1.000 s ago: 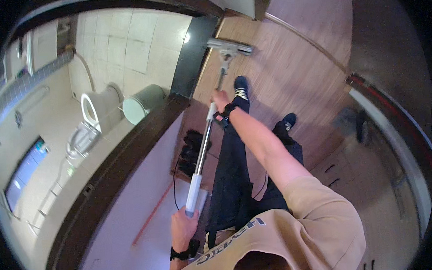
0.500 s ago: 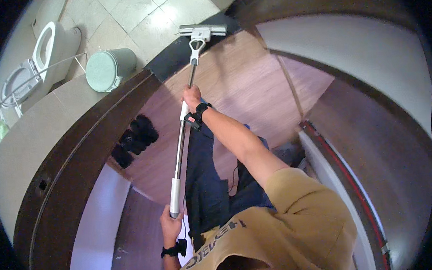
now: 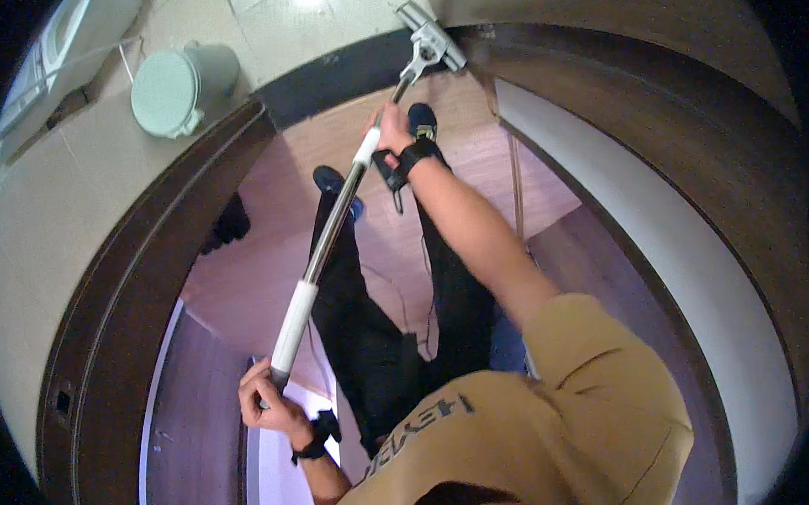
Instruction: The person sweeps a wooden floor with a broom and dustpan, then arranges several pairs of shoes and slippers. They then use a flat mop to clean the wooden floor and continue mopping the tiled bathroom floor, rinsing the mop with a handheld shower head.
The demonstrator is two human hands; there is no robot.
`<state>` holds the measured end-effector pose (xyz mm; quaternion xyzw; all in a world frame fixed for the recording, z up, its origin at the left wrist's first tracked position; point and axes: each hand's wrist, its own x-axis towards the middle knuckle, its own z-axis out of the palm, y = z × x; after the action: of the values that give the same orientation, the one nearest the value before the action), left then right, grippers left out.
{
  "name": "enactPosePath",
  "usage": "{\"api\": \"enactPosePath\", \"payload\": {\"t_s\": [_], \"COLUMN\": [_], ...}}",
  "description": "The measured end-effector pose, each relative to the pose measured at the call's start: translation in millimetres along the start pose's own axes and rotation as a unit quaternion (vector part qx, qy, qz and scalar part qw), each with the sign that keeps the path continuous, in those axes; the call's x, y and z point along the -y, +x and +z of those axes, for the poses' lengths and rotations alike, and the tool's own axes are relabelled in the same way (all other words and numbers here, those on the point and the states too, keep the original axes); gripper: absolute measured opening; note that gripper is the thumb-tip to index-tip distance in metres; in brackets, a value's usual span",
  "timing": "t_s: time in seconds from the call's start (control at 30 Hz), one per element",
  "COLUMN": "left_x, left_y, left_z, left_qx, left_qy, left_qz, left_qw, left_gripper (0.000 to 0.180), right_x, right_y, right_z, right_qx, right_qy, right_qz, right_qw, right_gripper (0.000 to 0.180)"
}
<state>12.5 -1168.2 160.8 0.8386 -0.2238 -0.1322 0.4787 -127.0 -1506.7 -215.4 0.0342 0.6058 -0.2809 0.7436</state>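
Note:
A long mop with a grey and white pole (image 3: pixel 330 229) runs from low left up to its flat metal head (image 3: pixel 430 36), which rests at the dark doorway threshold beside a brown door frame. My right hand (image 3: pixel 394 134), wearing a black wrist strap, grips the pole high up near the head. My left hand (image 3: pixel 266 401), also with a black wrist strap, holds the pole's lower end. My dark trousers and blue shoes stand on the wooden floor below the pole.
A pale green lidded bin (image 3: pixel 172 86) stands on the tiled bathroom floor beyond the threshold (image 3: pixel 322 74). A dark brown door frame (image 3: pixel 149 266) curves along the left, a white wall (image 3: pixel 660 239) on the right. Dark shoes (image 3: pixel 229 220) lie by the frame.
The view has swung left to right across the doorway. The mop head has shifted right along the threshold toward the right-hand frame, and the toilet has left the view. Both hands keep their grip.

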Motion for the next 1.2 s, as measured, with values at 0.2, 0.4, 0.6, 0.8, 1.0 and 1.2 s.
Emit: {"api": "enactPosePath", "payload": {"t_s": [0.2, 0.4, 0.6, 0.8, 1.0, 1.2], "left_x": [-35, -32, -84, -137, -140, -155], "left_y": [25, 58, 83, 84, 115, 140], "left_z": [22, -74, -132, -116, -98, -56], "left_qx": [-0.055, 0.052, 0.050, 0.115, 0.112, 0.163], "left_qy": [-0.536, -0.475, -0.326, -0.194, -0.242, -0.321], "left_qz": [-0.049, -0.037, -0.013, 0.055, 0.075, 0.058], "left_qw": [0.841, 0.877, 0.944, 0.973, 0.961, 0.931], "left_gripper": [0.041, 0.042, 0.039, 0.037, 0.035, 0.038], "right_x": [10, -115, -260, -356, -301, -166], "right_y": [-15, -43, -61, -56, -62, -62], "right_z": [14, 41, 106, 181, 182, 135], "right_qx": [0.033, -0.040, 0.128, 0.207, 0.184, 0.057], "right_qy": [-0.120, -0.013, -0.140, -0.021, 0.084, 0.163], "right_qz": [-0.067, 0.022, 0.124, 0.285, 0.318, 0.305], "right_qw": [0.990, 0.999, 0.974, 0.936, 0.926, 0.936], "right_gripper": [0.032, 0.037, 0.029, 0.051, 0.046, 0.031]}}
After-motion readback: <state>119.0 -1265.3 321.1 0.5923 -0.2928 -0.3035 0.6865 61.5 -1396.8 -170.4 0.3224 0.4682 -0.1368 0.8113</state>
